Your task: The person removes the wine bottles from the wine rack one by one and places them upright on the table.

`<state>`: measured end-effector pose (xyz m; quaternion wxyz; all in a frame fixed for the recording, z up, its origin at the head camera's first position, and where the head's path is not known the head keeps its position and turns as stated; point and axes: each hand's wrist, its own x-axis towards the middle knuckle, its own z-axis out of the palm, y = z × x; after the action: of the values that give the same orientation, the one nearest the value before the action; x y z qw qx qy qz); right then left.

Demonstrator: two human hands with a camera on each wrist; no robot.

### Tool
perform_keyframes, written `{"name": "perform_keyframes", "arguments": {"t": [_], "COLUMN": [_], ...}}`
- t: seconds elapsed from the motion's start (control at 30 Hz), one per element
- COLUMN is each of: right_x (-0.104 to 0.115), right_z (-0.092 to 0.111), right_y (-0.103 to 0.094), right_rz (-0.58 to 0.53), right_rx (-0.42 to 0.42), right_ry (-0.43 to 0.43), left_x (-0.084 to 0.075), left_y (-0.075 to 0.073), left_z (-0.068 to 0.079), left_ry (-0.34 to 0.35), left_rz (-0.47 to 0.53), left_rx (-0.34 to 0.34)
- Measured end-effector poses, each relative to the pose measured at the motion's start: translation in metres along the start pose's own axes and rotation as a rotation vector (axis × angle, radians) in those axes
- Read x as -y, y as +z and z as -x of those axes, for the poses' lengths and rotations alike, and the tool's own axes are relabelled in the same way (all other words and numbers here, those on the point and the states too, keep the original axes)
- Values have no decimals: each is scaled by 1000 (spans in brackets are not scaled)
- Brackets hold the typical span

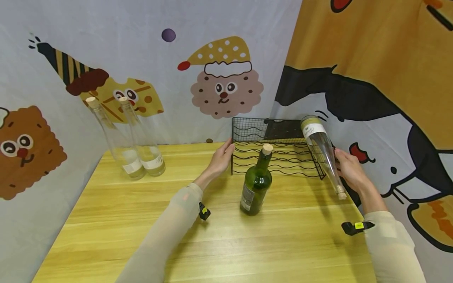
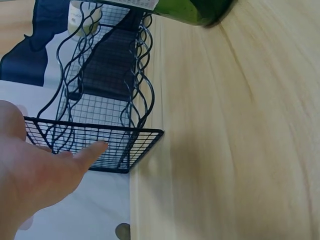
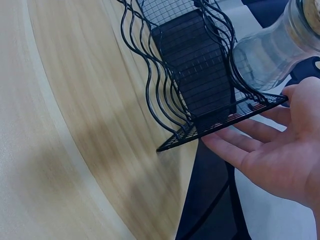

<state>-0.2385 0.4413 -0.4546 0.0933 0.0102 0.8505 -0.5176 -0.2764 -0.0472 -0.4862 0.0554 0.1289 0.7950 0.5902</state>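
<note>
A black wire rack (image 1: 247,130) with wavy bars and mesh end panels stands on the table against the back wall. My left hand (image 1: 220,159) is at its left end; in the left wrist view, an extended finger (image 2: 90,154) lies along the mesh panel. At the opposite end, my right hand (image 1: 350,169) touches the panel from outside with fairly straight fingers (image 3: 240,142). A clear corked bottle (image 1: 318,143) lies on the rack's top right, base to the back, neck slanting down toward me. In front of the rack stands a green corked bottle (image 1: 255,182).
Two clear corked bottles (image 1: 116,143) (image 1: 143,143) stand upright at the table's back left. A patterned cloth (image 1: 141,23) hangs close behind the wooden table (image 1: 269,251) and along its right side.
</note>
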Motion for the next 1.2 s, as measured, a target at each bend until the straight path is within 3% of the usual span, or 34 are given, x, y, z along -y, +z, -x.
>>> {"name": "perform_keyframes", "arguments": {"t": [0.5, 0.97, 1.2], "right_x": [-3, -4, -4], "right_z": [-3, 1, 1], "right_y": [2, 2, 2], "right_rz": [82, 93, 102], "right_rx": [-49, -48, -49], "right_ry": [-25, -21, -28], "left_x": [-13, -29, -45], "left_y": [-19, -32, -38], "left_z": [8, 22, 29], "left_ry": [39, 138, 228], "left_rz": [-39, -39, -11], "left_rx": [-47, -68, -69]}}
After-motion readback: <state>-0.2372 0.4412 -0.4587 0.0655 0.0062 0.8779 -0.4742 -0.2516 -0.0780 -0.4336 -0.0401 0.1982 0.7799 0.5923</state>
